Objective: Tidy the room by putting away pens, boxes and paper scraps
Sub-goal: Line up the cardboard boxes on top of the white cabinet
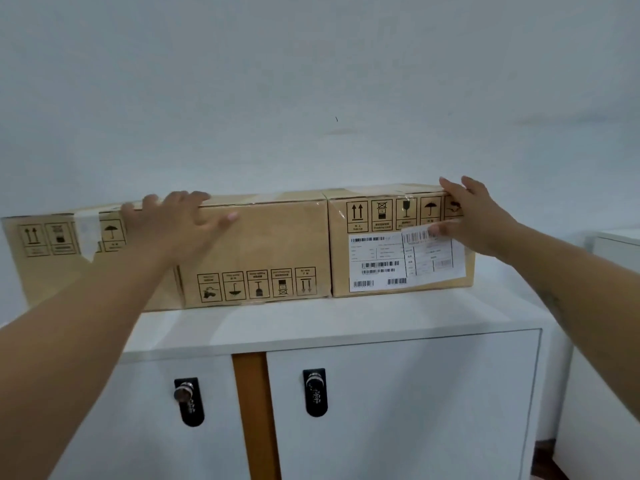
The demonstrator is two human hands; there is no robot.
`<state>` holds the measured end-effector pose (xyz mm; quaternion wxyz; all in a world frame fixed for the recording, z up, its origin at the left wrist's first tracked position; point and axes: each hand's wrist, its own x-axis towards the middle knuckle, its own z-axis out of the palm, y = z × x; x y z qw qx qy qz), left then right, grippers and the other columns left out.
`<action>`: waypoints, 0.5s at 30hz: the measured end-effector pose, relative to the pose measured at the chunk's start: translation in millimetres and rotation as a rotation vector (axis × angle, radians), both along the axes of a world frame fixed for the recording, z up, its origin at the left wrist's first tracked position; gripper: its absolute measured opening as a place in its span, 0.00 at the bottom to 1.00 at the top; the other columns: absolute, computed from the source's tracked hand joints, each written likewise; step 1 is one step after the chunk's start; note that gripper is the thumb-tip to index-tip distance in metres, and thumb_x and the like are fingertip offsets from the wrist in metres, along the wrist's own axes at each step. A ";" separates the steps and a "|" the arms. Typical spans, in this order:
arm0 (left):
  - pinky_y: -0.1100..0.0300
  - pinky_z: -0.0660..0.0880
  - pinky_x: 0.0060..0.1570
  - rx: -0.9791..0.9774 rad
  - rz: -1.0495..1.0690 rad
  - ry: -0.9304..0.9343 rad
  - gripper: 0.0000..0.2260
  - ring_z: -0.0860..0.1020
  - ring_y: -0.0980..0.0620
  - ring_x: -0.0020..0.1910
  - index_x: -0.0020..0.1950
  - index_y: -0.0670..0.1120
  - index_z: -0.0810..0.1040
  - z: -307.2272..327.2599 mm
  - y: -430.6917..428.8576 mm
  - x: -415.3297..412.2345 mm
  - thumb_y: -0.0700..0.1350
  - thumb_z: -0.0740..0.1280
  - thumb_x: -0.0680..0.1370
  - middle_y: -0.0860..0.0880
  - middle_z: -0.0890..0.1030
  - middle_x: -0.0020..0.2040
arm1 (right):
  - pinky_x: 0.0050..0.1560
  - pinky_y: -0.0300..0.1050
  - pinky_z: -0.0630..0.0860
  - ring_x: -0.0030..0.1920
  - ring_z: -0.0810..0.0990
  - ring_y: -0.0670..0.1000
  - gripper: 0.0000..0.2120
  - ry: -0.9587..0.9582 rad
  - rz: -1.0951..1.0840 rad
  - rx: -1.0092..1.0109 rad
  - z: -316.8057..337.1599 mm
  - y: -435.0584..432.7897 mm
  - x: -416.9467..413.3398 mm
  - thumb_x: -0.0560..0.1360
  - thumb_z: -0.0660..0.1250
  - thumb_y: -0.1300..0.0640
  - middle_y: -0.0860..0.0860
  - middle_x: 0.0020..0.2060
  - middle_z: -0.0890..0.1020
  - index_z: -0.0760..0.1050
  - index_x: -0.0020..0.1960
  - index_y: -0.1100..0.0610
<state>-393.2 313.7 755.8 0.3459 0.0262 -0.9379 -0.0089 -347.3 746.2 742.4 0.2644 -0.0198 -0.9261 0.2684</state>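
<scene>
1. Head view: I see three brown cardboard boxes in a row on top of the white cabinet (311,327), back by the pale wall. The left box (65,258), the middle box (263,244) and the right box (381,237) touch side to side.
2. My left hand (173,226) lies flat and open where the left and middle boxes meet. Its grip is loose, holding nothing.
3. My right hand (474,216) is open too, pressed on the right box's top corner, by the white paper label (433,254).
4. I think I am lining the boxes up. Next, push gently so none slides off.
</scene>
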 end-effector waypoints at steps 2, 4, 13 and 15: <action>0.37 0.60 0.65 -0.019 -0.010 0.052 0.43 0.71 0.37 0.66 0.68 0.57 0.71 -6.6 -13.8 1.0 0.81 0.43 0.66 0.47 0.76 0.67 | 0.75 0.56 0.58 0.78 0.55 0.55 0.42 0.013 0.003 0.015 -2.4 2.9 0.4 0.74 0.72 0.54 0.50 0.79 0.47 0.51 0.79 0.48; 0.39 0.60 0.62 -0.015 -0.043 0.118 0.42 0.72 0.37 0.63 0.66 0.56 0.73 -10.6 -16.1 -1.8 0.81 0.44 0.66 0.46 0.78 0.63 | 0.74 0.57 0.60 0.77 0.57 0.56 0.41 0.024 -0.003 0.014 -3.3 2.7 -0.9 0.74 0.72 0.55 0.50 0.79 0.48 0.52 0.79 0.48; 0.33 0.55 0.66 -0.014 -0.098 0.296 0.34 0.69 0.36 0.62 0.62 0.48 0.73 -35.7 -19.6 -21.5 0.73 0.47 0.74 0.45 0.76 0.62 | 0.73 0.68 0.52 0.77 0.40 0.67 0.67 -0.020 -0.178 0.132 -17.2 -22.6 -14.4 0.54 0.73 0.29 0.52 0.78 0.35 0.38 0.79 0.50; 0.33 0.54 0.67 -0.009 -0.102 0.324 0.34 0.69 0.36 0.61 0.62 0.46 0.73 -37.8 -18.7 -24.4 0.72 0.48 0.74 0.44 0.75 0.61 | 0.74 0.67 0.45 0.76 0.33 0.64 0.67 0.069 -0.222 0.322 -21.2 -23.3 -15.2 0.54 0.65 0.24 0.54 0.78 0.34 0.35 0.78 0.53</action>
